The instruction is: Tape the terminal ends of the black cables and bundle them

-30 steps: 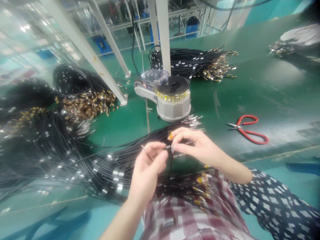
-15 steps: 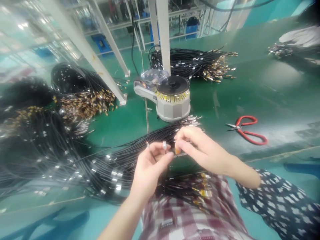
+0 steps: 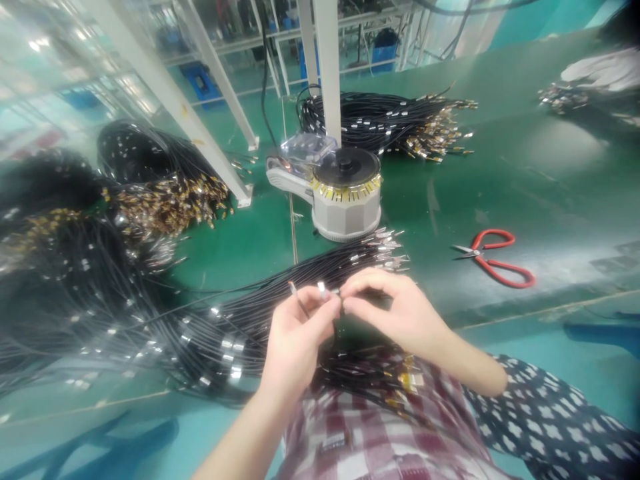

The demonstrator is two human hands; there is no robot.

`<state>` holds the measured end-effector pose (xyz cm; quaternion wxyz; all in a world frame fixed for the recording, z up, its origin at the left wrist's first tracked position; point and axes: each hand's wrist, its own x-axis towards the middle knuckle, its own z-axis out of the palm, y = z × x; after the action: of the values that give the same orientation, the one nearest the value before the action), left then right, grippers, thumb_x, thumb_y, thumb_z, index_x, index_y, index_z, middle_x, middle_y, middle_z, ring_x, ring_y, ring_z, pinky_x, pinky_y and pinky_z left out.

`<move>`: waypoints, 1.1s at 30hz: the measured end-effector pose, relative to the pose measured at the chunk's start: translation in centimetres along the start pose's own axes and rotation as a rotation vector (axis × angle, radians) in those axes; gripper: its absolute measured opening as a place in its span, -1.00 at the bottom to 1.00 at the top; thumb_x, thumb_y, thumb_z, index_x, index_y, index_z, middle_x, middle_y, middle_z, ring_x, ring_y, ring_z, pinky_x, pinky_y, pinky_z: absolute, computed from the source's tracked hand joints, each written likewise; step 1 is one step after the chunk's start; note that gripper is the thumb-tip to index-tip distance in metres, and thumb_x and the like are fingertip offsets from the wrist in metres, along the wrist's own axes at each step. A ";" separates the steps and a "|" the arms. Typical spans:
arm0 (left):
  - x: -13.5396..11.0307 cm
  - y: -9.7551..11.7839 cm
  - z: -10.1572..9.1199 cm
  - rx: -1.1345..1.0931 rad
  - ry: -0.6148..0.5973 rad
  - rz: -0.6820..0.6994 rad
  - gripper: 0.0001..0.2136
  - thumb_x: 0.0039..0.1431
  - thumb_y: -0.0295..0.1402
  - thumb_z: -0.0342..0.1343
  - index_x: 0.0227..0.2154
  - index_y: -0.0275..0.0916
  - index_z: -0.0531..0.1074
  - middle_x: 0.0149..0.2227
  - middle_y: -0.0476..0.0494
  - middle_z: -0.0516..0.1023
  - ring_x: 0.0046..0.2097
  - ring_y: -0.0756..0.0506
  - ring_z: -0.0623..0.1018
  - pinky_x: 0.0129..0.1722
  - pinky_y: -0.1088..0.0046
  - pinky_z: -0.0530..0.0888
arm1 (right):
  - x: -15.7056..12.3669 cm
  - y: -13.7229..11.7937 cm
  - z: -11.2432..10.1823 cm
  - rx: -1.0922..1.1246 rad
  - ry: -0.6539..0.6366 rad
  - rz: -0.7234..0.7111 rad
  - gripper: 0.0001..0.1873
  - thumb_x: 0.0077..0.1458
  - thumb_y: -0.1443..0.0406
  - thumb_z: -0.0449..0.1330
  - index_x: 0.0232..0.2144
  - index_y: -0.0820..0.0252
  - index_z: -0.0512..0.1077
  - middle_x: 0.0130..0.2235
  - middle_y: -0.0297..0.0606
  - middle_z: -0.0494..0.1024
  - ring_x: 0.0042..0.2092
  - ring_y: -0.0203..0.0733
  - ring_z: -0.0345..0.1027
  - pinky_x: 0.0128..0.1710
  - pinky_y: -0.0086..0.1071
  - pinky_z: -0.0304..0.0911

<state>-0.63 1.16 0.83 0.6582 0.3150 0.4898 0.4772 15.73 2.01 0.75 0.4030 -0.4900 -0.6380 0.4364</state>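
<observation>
Over the near edge of the bench, my left hand is closed around a thin black cable, one end of which sticks up past its knuckles. A small white label stands at its fingertips. My right hand meets it from the right, thumb and fingers pinched on a small grey cable end beside the left thumb. Under both hands lies a long bundle of black cables with silvery tips. Between my forearms, more cables with yellow-wrapped ends rest by my lap.
A round white tape dispenser with yellow strips stands behind the hands. Red-handled scissors lie open on the green bench to the right. Coiled cable bundles sit at the back, others at left. White posts rise from the bench.
My right hand has moved slightly left and down, its fingertips now meeting the cable end at my left thumb. The yellowish spot at its fingertips no longer shows. The left hand has barely shifted.
</observation>
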 end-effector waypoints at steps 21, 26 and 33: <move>-1.2 -0.3 0.3 0.213 0.010 0.197 -0.88 0.02 -0.45 0.32 -0.33 -0.24 0.58 -0.50 -0.01 0.53 -0.65 0.16 0.30 -0.70 0.67 0.21 | 0.8 -1.2 -1.2 0.085 -0.123 0.056 -0.89 0.04 0.30 0.26 -0.50 0.18 0.47 -0.37 -0.28 0.59 -0.26 -0.17 0.45 -0.13 -0.27 0.30; -1.1 -0.5 0.2 0.193 -0.010 0.199 -0.88 0.04 -0.45 0.31 -0.32 -0.22 0.58 -0.50 0.01 0.53 -0.65 0.17 0.31 -0.70 0.69 0.21 | 0.8 -1.1 -1.1 0.086 -0.108 0.073 -0.90 0.02 0.31 0.26 -0.51 0.19 0.46 -0.38 -0.28 0.59 -0.27 -0.17 0.44 -0.15 -0.29 0.29; -1.2 -0.6 0.1 0.146 -0.028 0.170 -0.86 0.05 -0.45 0.31 -0.29 -0.24 0.56 -0.48 -0.01 0.54 -0.64 0.17 0.31 -0.70 0.70 0.20 | 0.7 -1.0 -0.7 0.081 -0.076 0.091 -0.90 0.03 0.31 0.27 -0.50 0.20 0.46 -0.39 -0.30 0.58 -0.28 -0.19 0.44 -0.16 -0.31 0.28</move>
<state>-0.46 -0.20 0.79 0.5973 0.4092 0.4857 0.4898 15.99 2.63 1.96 0.3779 -0.4849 -0.6118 0.4978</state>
